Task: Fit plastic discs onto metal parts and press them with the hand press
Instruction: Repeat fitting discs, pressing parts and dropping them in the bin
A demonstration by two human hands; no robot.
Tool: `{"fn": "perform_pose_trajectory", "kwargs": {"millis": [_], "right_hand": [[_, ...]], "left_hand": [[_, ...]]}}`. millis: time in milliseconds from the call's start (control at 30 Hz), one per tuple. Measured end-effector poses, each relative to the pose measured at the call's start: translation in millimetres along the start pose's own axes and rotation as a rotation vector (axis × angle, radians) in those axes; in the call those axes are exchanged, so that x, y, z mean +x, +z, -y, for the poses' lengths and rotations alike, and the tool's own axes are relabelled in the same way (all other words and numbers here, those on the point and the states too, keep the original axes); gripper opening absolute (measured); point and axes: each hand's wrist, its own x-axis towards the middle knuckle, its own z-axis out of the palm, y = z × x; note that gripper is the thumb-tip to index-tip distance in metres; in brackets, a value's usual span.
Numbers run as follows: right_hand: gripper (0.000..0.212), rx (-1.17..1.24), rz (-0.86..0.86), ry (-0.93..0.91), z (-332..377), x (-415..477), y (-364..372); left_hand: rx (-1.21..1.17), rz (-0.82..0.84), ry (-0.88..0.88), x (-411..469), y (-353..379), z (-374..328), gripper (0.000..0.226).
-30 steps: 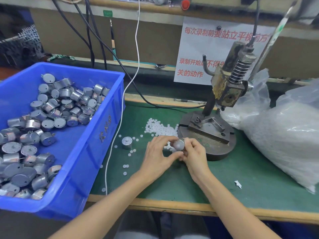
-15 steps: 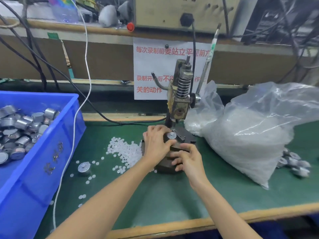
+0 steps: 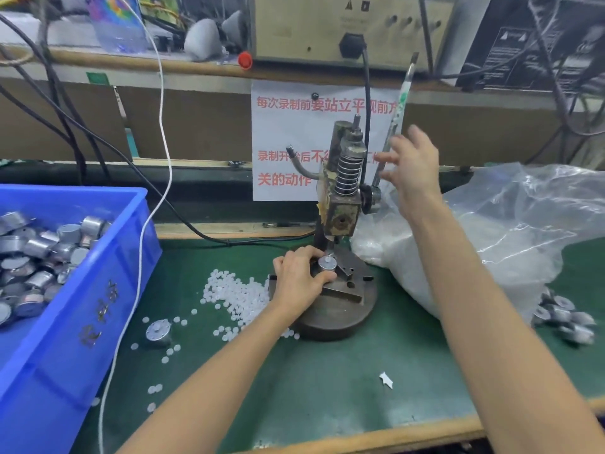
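head view: left hand (image 3: pixel 299 278) pinches the small round silver metal part (image 3: pixel 327 263) on the base of the rusty grey hand press (image 3: pixel 342 208); right hand (image 3: pixel 411 162), fingers spread, hovers by its slim metal lever (image 3: pixel 405 90). risk (a judgement): a pull now could nip the pinching fingers (image 3: pixel 327 276).

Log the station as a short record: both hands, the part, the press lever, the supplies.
left hand: holds the metal part on the press base, below the press head
right hand: raised, fingers spread, at the lever, not closed round it
lever: up, not pulled down
loose discs: piled left of the base
blue bin: far left, holds spare metal parts
plastic bag: right of the press
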Motion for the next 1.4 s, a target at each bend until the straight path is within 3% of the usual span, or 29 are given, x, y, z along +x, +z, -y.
{"fn": "perform_pose_trajectory", "kwargs": {"millis": [67, 200, 267, 400, 567, 800, 900, 967, 1067, 1133, 1267, 1400], "right_hand": [[0.045, -0.004, 0.072, 0.021, 10, 9, 3], [0.007, 0.091, -0.082, -0.208, -6, -24, 0], [0.020, 0.157, -0.094, -0.312, -23, -50, -6], [0.017, 0.293, -0.029, -0.336, -36, -75, -6], [0.015, 0.336, -0.140, -0.338, -29, -65, 5], [0.041, 0.160, 0.010, -0.156, -24, -30, 15], [0.034, 0.160, -0.153, -0.203, -53, -53, 2], [0.027, 0.079, -0.231, -0.110, -85, -76, -11], [0.023, -0.139, -0.051, 0.158, -132, -110, -24], [0.023, -0.222, 0.037, 0.164, -147, -125, -30], [0.025, -0.113, 0.084, 0.129, -143, -138, -37], [0.025, 0.023, 0.218, 0.199, -139, -158, -58]], "left_hand": [[-0.009, -0.006, 0.002, -1, 1, 1, 0.039], [-0.027, -0.030, 0.016, -3, 3, 3, 0.039], [-0.028, -0.032, 0.027, -3, 3, 4, 0.038], [-0.025, -0.044, 0.031, -3, 5, 5, 0.039], [-0.027, -0.049, 0.043, -3, 5, 5, 0.037], [0.015, -0.043, 0.046, -6, 7, 5, 0.034], [0.026, -0.038, 0.049, -7, 7, 4, 0.036], [0.026, -0.043, 0.046, -7, 6, 3, 0.035], [0.088, -0.071, 0.111, -13, 4, 4, 0.036], [0.129, -0.109, 0.178, -20, 0, 5, 0.037], [0.104, -0.138, 0.260, -42, -3, -4, 0.034], [-0.084, 0.042, 0.332, -71, 13, -38, 0.030]]}}
